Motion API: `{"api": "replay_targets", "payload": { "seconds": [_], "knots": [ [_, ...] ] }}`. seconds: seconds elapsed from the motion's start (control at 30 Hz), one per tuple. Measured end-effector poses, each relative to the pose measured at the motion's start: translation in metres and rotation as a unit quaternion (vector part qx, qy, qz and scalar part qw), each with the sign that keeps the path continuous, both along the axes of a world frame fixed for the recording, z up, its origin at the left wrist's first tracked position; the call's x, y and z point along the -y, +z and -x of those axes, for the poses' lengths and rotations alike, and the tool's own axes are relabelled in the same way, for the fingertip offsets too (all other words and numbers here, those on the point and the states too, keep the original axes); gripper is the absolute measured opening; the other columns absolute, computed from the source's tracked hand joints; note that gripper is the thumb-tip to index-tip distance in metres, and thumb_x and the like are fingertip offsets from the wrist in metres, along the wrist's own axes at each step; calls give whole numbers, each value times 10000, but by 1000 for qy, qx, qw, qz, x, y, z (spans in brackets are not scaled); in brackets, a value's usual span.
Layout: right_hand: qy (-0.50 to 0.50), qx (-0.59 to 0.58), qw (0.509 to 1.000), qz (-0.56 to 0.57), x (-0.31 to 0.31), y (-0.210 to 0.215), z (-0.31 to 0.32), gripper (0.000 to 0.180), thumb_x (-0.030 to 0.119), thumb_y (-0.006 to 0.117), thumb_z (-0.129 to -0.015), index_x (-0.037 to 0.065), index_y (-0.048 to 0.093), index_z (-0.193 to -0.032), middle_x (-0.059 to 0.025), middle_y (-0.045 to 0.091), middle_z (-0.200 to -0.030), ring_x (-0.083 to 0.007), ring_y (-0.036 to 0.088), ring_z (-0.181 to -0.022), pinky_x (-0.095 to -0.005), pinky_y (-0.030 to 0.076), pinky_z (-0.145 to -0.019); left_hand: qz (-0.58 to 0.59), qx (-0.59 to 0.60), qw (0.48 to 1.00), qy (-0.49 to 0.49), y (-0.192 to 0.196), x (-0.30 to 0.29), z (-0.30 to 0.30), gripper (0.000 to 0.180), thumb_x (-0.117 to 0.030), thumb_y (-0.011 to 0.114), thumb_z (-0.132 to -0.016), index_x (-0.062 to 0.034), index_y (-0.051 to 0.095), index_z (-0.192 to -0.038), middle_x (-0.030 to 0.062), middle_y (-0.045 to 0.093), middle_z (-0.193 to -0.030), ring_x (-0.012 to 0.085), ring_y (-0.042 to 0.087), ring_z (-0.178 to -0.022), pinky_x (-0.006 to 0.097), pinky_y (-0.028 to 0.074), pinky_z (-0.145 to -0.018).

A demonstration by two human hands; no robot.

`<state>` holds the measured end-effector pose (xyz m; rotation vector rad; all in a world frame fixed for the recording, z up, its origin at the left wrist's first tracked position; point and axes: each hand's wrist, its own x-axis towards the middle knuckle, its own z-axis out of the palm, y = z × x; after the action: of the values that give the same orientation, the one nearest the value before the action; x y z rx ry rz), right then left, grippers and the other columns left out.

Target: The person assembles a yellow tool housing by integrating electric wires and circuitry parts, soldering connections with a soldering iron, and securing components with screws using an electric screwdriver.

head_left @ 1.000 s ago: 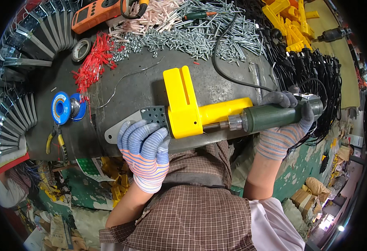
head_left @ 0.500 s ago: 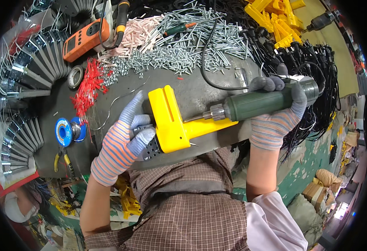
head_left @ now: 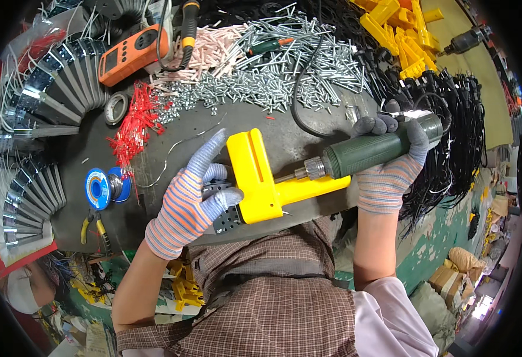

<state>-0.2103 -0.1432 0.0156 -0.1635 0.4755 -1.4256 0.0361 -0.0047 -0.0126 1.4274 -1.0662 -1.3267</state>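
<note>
My right hand (head_left: 388, 168), in a striped knit glove, grips a green electric screwdriver (head_left: 380, 147) lying nearly level, with its chuck and bit pointing left into a yellow plastic bracket (head_left: 261, 178). My left hand (head_left: 188, 200), gloved the same way, holds the bracket's left side together with a grey perforated metal plate (head_left: 225, 218) under it, index finger stretched up. The bracket rests at the near edge of the dark workbench (head_left: 171, 157). The driver's black cable (head_left: 301, 83) loops away across the bench.
A heap of silver screws (head_left: 284, 65) and pale pins lies at the back, red wire pieces (head_left: 131, 128) to the left, an orange meter (head_left: 133, 52), tape roll (head_left: 115, 107), blue solder spool (head_left: 101, 187), pliers (head_left: 92, 226). Metal brackets fan along the left; yellow parts (head_left: 401, 33) and black cables (head_left: 457, 119) sit right.
My left hand moved from under the bracket up to its left side. The bracket and screwdriver shifted left and nearer the bench edge, with the view tilting.
</note>
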Motion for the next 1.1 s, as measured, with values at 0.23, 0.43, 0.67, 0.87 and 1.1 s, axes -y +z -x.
{"api": "replay_targets", "payload": {
  "seconds": [0.23, 0.43, 0.67, 0.87, 1.1],
  "knots": [
    [21, -15, 1000, 6, 4, -5, 8, 400, 231, 724, -755, 24, 594, -1071, -49, 579, -751, -203, 592, -699, -422, 535, -811, 221, 540, 811, 48, 7, 47, -26, 192, -127, 679, -806, -63, 656, -985, 123, 646, -902, 306, 621, -852, 400, 485, -763],
    [-12, -42, 999, -1, 1, 3, 1, 411, 194, 698, -784, -47, 568, -1091, -58, 552, -734, -197, 564, -663, -411, 523, -798, 119, 725, 676, -48, -7, 81, -27, 152, -205, 623, -838, -99, 645, -945, 96, 640, -907, 279, 632, -864, 417, 483, -744],
    [7, -32, 999, -2, 3, 0, 5, 397, 218, 718, -769, -15, 593, -1065, -57, 563, -742, -210, 588, -682, -424, 528, -809, 113, 801, 583, -83, -2, 89, -17, 152, -209, 548, -848, -118, 648, -918, 97, 638, -910, 247, 650, -871, 428, 496, -756],
    [16, -12, 1000, 0, 3, 0, 3, 398, 212, 717, -772, -25, 591, -1065, -85, 595, -777, -214, 592, -692, -425, 529, -813, 145, 624, 767, 19, 8, 64, -30, 158, -188, 601, -855, -57, 624, -941, 131, 630, -917, 306, 626, -862, 432, 479, -750],
    [9, -20, 1000, 14, 4, 0, 4, 401, 200, 711, -779, -44, 580, -1067, -89, 590, -766, -219, 583, -684, -432, 525, -812, 220, 463, 838, 187, -7, -36, 25, 170, -85, 722, -760, -79, 637, -907, 110, 635, -941, 322, 614, -912, 422, 493, -802]
  ]
}}
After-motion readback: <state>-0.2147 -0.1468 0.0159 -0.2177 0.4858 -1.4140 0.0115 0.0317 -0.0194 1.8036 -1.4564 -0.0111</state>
